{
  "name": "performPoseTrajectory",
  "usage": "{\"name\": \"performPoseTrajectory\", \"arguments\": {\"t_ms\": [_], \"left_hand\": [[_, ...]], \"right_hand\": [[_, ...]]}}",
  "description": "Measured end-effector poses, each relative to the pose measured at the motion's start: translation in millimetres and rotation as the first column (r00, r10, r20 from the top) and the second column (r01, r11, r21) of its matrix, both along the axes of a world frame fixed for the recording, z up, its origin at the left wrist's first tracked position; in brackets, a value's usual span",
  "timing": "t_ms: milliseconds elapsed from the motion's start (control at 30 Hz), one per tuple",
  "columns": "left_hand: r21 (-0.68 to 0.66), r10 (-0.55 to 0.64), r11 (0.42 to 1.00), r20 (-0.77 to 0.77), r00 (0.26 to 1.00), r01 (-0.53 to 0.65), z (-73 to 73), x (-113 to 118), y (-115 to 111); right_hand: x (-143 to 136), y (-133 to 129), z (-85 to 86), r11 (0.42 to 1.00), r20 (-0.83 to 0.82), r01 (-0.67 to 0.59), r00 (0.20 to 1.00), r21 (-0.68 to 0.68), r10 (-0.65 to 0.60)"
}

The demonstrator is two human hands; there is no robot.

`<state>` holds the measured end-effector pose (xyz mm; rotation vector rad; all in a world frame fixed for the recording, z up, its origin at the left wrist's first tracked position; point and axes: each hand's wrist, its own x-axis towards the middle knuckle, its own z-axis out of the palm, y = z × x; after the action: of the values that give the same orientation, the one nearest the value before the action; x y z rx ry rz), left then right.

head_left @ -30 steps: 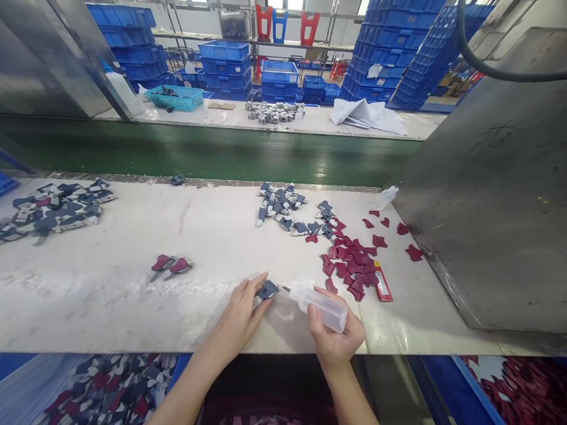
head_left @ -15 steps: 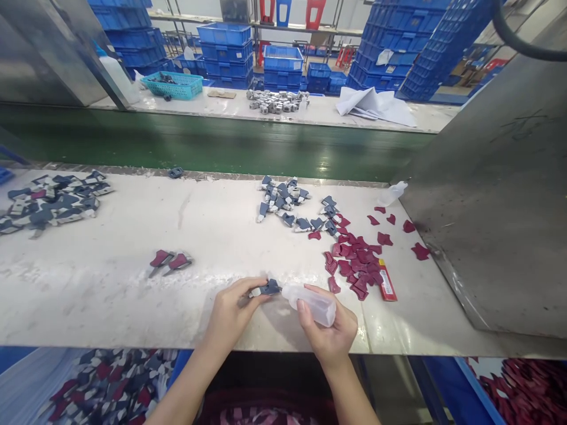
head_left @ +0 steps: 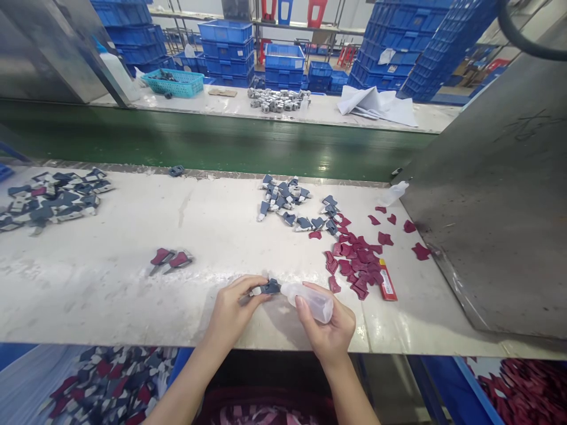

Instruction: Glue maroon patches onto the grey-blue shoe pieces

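Observation:
Between thumb and fingers, my left hand [head_left: 233, 310] pinches a dark grey and white plastic part [head_left: 269, 287] just above the table. My right hand [head_left: 331, 327] is wrapped round a translucent squeeze bottle [head_left: 315, 302], tilted so its nozzle end meets or nearly meets the part. Right of the bottle lies a heap of maroon plastic pieces [head_left: 361, 260]. Farther back sits a cluster of grey and white parts [head_left: 283, 195]. To the left rest two parts with maroon pieces on them [head_left: 170, 258].
A large pile of grey and white parts [head_left: 53, 195] lies at far left. A metal panel [head_left: 496, 206] bounds the right side. A second clear bottle [head_left: 393, 193] lies beside it. Below the table edge are bins of finished-looking parts [head_left: 106, 383] and maroon pieces [head_left: 527, 389].
The bottle and my right hand have shifted very slightly left and up. My left hand keeps its pinch on the part, almost unmoved.

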<state>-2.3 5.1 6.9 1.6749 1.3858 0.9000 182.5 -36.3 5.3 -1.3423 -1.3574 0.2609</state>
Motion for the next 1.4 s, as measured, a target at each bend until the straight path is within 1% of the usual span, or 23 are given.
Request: {"name": "performPoseTrajectory", "arguments": {"t_ms": [200,367,567,800,1067,1167,1267,1333,1400], "left_hand": [[0.013,0.003,1.0,-0.006,1.0,-0.003,-0.2,0.2,-0.6],[0.006,0.009,1.0,-0.002,1.0,-0.009,2.1,1.1,-0.8],[0.012,0.017,1.0,0.004,1.0,-0.017,4.9,1.7,-0.6],[0.019,0.015,1.0,-0.001,1.0,-0.015,2.9,1.4,-1.3],[0.085,0.028,0.996,-0.016,0.999,-0.027,2.4,0.6,-1.2],[0.107,0.023,0.994,-0.016,1.0,-0.021,1.5,0.2,-1.2],[0.072,0.043,0.996,-0.007,0.999,-0.042,2.1,0.6,-1.4],[0.022,0.053,0.998,0.005,0.999,-0.053,3.0,0.9,-1.6],[-0.036,0.055,0.998,0.017,0.998,-0.054,3.7,1.1,-1.4]], "right_hand": [[-0.3,0.4,0.7,1.0,-0.012,0.01,1.0,-0.015,-0.01],[-0.1,-0.3,2.0,1.0,0.012,0.01,1.0,-0.005,-0.01],[-0.9,0.6,3.5,1.0,0.003,0.016,1.0,0.003,-0.016],[-0.6,-1.3,1.1,0.998,0.002,0.05,0.999,0.034,-0.05],[0.2,-5.1,-1.0,0.996,-0.007,0.073,0.997,0.059,-0.073],[0.0,-6.0,-2.8,0.994,-0.041,0.085,0.996,0.07,-0.082],[0.3,-7.2,-2.4,0.992,-0.11,0.112,0.988,0.055,-0.105],[1.0,-7.9,-1.3,0.989,-0.153,0.141,0.979,0.042,-0.133],[0.8,-8.0,0.0,0.99,-0.169,0.139,0.977,0.02,-0.134]]}}
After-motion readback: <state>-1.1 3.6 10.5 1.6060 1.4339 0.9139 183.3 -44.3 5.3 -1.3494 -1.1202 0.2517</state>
